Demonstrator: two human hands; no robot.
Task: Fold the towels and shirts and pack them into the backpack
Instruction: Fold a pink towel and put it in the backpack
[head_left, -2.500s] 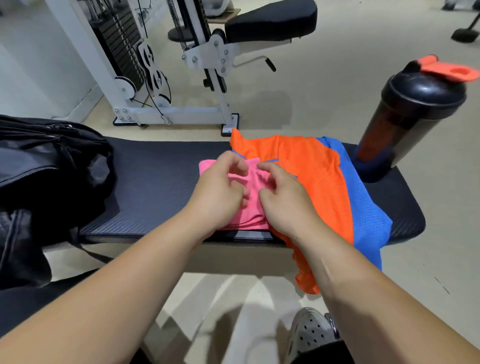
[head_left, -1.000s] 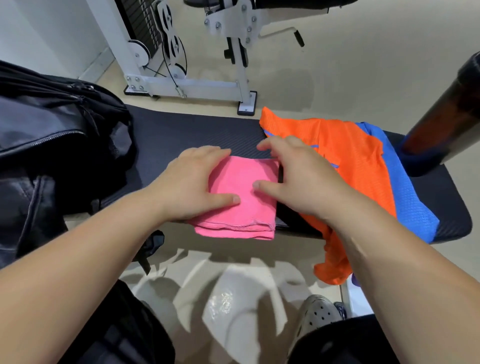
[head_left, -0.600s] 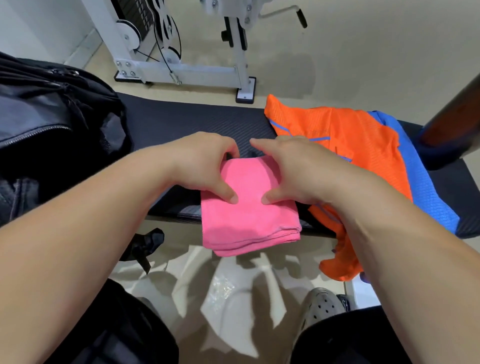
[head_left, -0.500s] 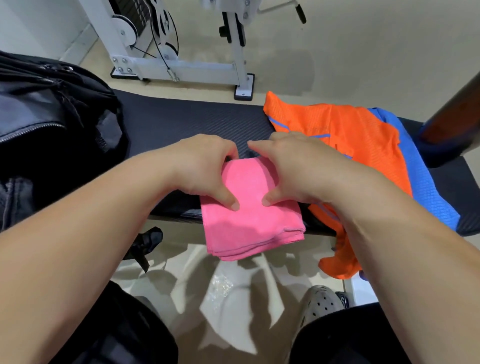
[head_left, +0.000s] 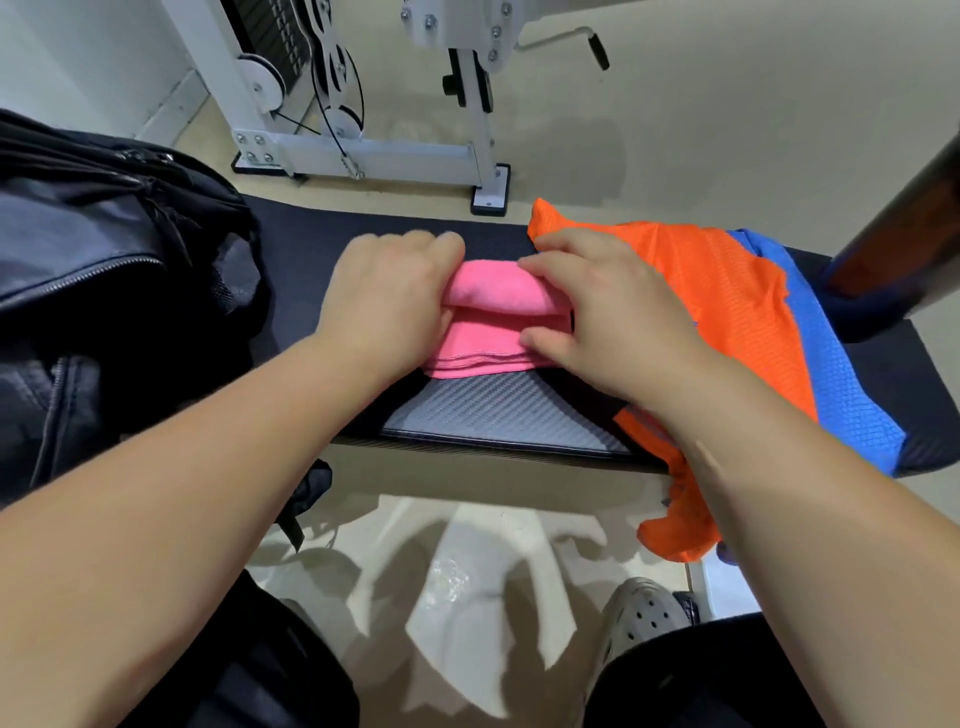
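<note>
A pink towel (head_left: 485, 332) lies folded small on the black bench (head_left: 322, 249), its far part doubled over towards me. My left hand (head_left: 387, 301) grips its left side with curled fingers. My right hand (head_left: 602, 312) pinches its right side, thumb on the near layers and fingers over the far fold. An orange shirt (head_left: 727, 312) lies unfolded to the right, draped over the bench's near edge, on top of a blue shirt (head_left: 841, 374). The black backpack (head_left: 104, 270) stands at the bench's left end.
A dark shaker bottle (head_left: 893, 249) stands at the right end of the bench, cut off by the frame. A white weight machine (head_left: 363, 104) stands on the floor behind the bench. My grey perforated shoe (head_left: 641, 618) is on the floor below.
The pink towel hung over the bench's near edge half a second ago. Both hands have pushed it back onto the bench and doubled its far part over.
</note>
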